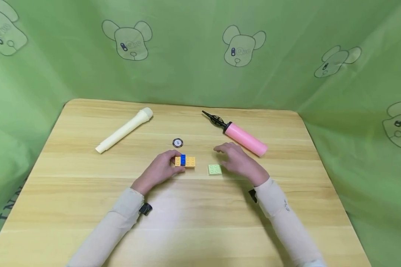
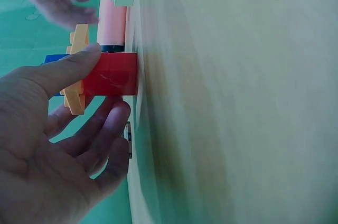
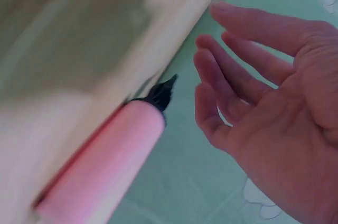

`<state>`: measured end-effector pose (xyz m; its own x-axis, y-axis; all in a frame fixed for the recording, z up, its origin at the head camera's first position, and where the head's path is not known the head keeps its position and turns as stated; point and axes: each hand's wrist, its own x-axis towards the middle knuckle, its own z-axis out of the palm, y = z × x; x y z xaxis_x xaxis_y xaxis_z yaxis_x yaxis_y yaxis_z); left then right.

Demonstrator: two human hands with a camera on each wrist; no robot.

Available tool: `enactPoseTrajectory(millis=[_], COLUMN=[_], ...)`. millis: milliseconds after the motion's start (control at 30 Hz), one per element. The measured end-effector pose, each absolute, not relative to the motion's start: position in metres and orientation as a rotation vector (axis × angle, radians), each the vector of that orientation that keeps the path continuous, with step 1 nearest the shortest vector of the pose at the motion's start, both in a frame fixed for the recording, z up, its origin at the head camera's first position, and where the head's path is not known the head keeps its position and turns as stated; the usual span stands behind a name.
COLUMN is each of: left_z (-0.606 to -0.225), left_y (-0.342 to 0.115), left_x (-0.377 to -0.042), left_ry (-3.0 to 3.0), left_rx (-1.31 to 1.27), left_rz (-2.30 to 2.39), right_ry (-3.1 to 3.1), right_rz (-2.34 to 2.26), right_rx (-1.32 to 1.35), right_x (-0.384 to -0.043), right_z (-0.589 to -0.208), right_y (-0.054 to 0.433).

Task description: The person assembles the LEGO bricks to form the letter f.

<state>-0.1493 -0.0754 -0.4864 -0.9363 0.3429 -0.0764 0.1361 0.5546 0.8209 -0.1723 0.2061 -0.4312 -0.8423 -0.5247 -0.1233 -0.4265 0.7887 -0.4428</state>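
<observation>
Between table (image 1: 200,226) edges, my left hand (image 1: 159,170) is gripping joined bricks (image 1: 190,162). My empty right hand (image 1: 239,160) is hovering, the green brick (image 1: 215,170) unjoined.

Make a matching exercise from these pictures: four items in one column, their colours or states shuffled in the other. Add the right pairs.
Column one:
1. Pump
2. Round chip
3. Left hand
4. Right hand

Column two:
A. Holds nothing
B. Dark rim, pale centre
C. Grips the stacked blocks
D. Pink and black

Right pairs: 1-D, 2-B, 3-C, 4-A
</observation>
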Motion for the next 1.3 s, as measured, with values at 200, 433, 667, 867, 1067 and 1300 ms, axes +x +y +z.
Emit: enactPoseTrajectory(millis=[200, 433, 667, 867, 1067, 1300], left_z=[-0.487, -0.489, -0.489, -0.488, -0.487, -0.488], left_y=[-0.076, -0.077, -0.077, -0.077, -0.077, -0.077], left_x=[-0.149, -0.15, -0.15, -0.15, -0.15, -0.151], left_ry=[2.568, 2.57, 2.568, 2.573, 2.584, 2.585], left_rx=[0.406, 0.399, 0.387, 0.39, 0.408, 0.42], left_rz=[1.319, 1.323, 1.319, 1.318, 1.303, 1.3], right_ry=[2.658, 2.689, 2.713, 2.71, 2.71, 2.748], right_rz=[-0.64, -0.646, -0.622, -0.627, -0.643, -0.63], right_rx=[-0.742, -0.798, -0.828, -0.87, -0.854, -0.906], right_x=[-0.164, -0.157, -0.155, -0.156, -0.161, -0.169], right_z=[-0.448, -0.46, -0.463, -0.465, -0.457, -0.443], right_y=[0.22, 0.218, 0.214, 0.213, 0.208, 0.201])
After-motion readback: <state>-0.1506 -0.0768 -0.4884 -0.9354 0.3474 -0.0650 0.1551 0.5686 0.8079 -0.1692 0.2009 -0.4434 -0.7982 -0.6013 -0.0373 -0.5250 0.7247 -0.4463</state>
